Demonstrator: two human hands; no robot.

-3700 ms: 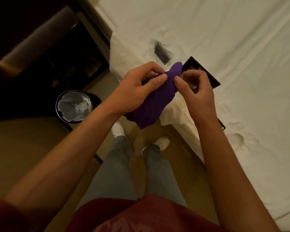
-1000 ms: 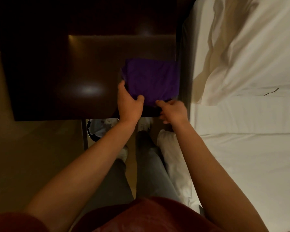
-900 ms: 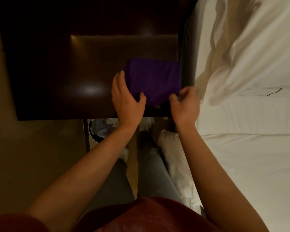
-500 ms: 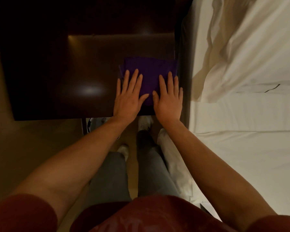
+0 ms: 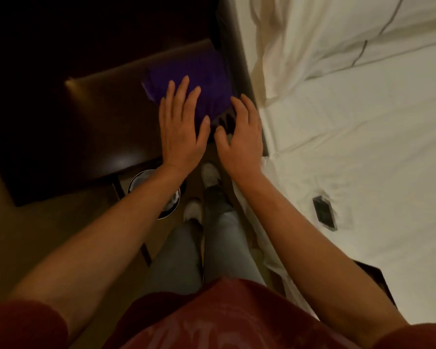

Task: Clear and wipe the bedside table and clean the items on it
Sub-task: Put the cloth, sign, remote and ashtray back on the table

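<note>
The flat purple cloth (image 5: 202, 81) lies on the dark shiny wooden bedside table (image 5: 106, 117), tucked up against the table's right edge, the side next to the white bed (image 5: 350, 127). It reaches from near the back edge down toward the front edge, and it looks a bit longer from side to side than from front to back, though the light is dim and the far part is hard to see. Your left hand (image 5: 183, 129) rests flat on the cloth's near left part, with its fingers (image 5: 179, 94) spread and straight, pointing to the back of the table. Your right hand (image 5: 242, 132) is at the cloth's near right corner, by the table's front right corner, with its fingers (image 5: 247, 107) loose and a little bent. I cannot tell if they press the cloth or just float over it. Neither hand is pinching anything. So the cloth lies ahead of your fingers and under the left ones, and your left hand is the one closer to its middle. Most of the bare table top is off to the left of the cloth. I think your next wipe should push the cloth that way, toward the left edge, led by your left hand. A small dark flat thing (image 5: 324, 214) lies on the bed, well apart from the table.
</note>
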